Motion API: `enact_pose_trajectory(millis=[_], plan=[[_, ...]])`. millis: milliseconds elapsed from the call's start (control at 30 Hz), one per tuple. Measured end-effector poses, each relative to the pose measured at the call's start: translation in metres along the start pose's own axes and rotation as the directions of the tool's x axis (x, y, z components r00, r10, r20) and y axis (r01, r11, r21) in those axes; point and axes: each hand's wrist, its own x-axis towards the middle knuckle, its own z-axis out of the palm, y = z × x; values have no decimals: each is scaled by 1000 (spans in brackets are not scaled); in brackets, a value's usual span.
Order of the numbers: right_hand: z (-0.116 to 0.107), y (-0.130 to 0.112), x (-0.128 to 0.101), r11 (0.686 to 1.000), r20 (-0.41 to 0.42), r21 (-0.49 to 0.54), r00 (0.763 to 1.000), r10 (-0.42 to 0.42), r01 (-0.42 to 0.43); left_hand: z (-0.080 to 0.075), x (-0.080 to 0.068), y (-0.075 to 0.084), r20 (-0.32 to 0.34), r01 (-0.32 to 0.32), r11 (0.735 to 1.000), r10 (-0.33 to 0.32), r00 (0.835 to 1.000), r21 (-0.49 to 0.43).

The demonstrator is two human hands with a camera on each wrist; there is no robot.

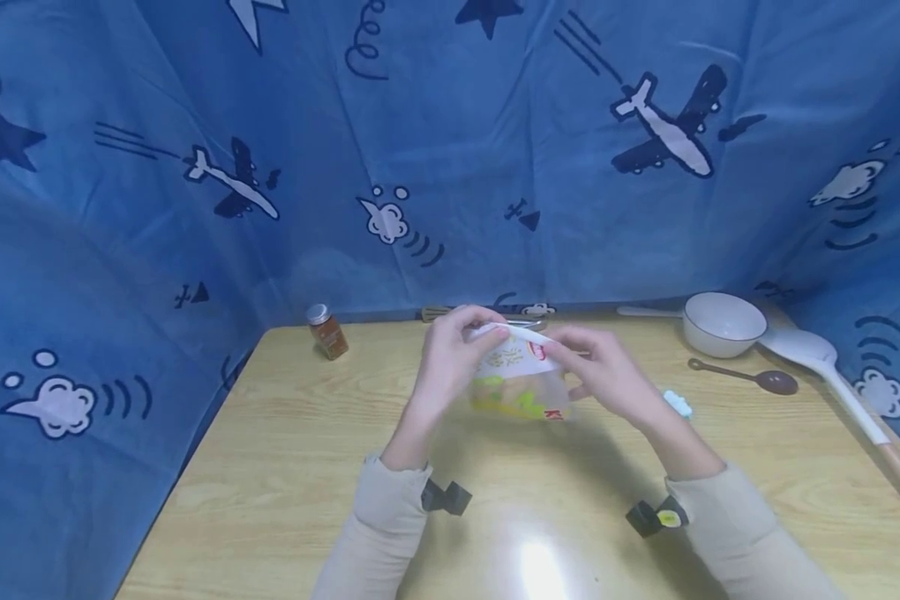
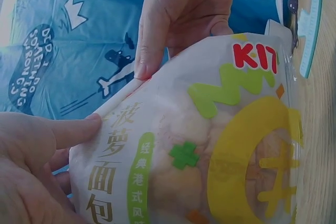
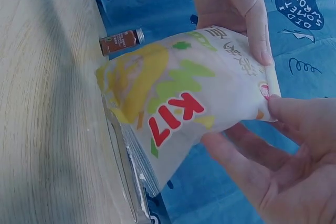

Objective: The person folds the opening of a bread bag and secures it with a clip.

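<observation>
A printed plastic bread bag (image 1: 521,392) is held upright just above the table by both hands. Its top edge looks folded over into a white band. My left hand (image 1: 450,354) pinches the left part of that band, thumb in front. The right hand (image 1: 607,371) pinches the band's other end, with its lower fingers against the bag's back, as the right wrist view shows of the bread bag (image 3: 178,87) and right hand (image 3: 299,156). Pale round shapes show through the bag (image 2: 184,129). To the right of the right hand lies a small teal clip (image 1: 677,404).
A spice jar (image 1: 327,332) stands at the back left. Behind the bag lie a slotted wooden utensil (image 1: 437,313) and a metal utensil (image 3: 126,161), partly hidden. At the right are a white bowl (image 1: 723,327), a brown spoon (image 1: 776,382) and a large white ladle (image 1: 810,350).
</observation>
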Motion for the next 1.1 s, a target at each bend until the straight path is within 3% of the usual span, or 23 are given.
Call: enact_pose_trajectory(millis=[233, 433, 533, 633, 900, 1000, 1100], plan=[[-11, 1, -4, 996, -15, -83, 1000, -22, 21, -1, -1, 1, -6, 27, 1000, -27, 1000, 0], [-45, 14, -11, 958, -78, -286, 995, -56, 31, -4, -1, 4, -25, 50, 999, -50, 998, -7], [-62, 27, -18, 894, -106, -446, 994, -1, -47, -5, -1, 4, -11, 56, 998, -57, 998, -2], [-77, 42, -25, 808, -124, -575, 990, 67, -127, -6, -1, 5, 6, 59, 998, -59, 998, 9], [-100, 68, -41, 631, -144, -719, 951, 272, -290, -3, -2, 1, 20, 36, 999, -36, 999, 6], [-104, 75, -46, 582, -127, -759, 943, 308, -292, -2, -3, 0, 19, 26, 1000, -26, 999, 0], [-107, 81, -49, 562, -115, -776, 941, 319, -285, -1, -3, 1, 16, 26, 1000, -27, 1000, 8]])
